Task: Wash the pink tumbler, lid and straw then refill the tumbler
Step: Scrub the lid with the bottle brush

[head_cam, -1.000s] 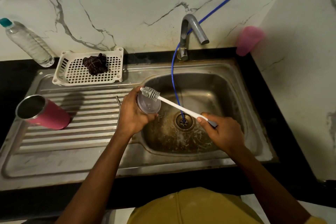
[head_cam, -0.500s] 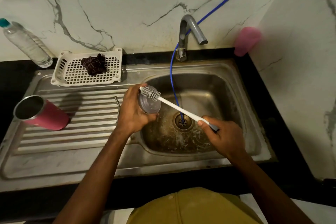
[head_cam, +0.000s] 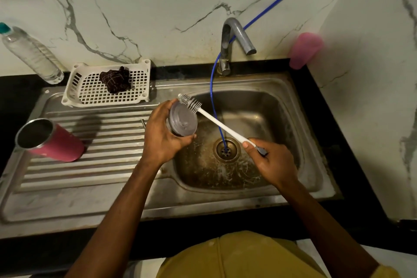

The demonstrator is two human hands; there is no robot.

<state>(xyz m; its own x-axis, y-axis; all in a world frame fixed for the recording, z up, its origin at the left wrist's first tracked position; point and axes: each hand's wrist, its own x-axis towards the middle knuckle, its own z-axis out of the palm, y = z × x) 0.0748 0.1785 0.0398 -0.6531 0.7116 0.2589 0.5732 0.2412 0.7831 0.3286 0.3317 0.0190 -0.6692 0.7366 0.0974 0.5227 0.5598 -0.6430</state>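
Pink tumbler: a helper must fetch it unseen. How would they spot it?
Start at the steel sink; its ribbed draining board is on the left. The pink tumbler sits on it, its open mouth steel inside, unlike the pink cup in the right corner.

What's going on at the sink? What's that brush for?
Someone is washing up at the sink. The left hand holds the tumbler's grey lid over the basin. The right hand grips a long white brush, with its bristles against the lid's top edge. The pink tumbler lies on its side on the draining board, with its lid off.
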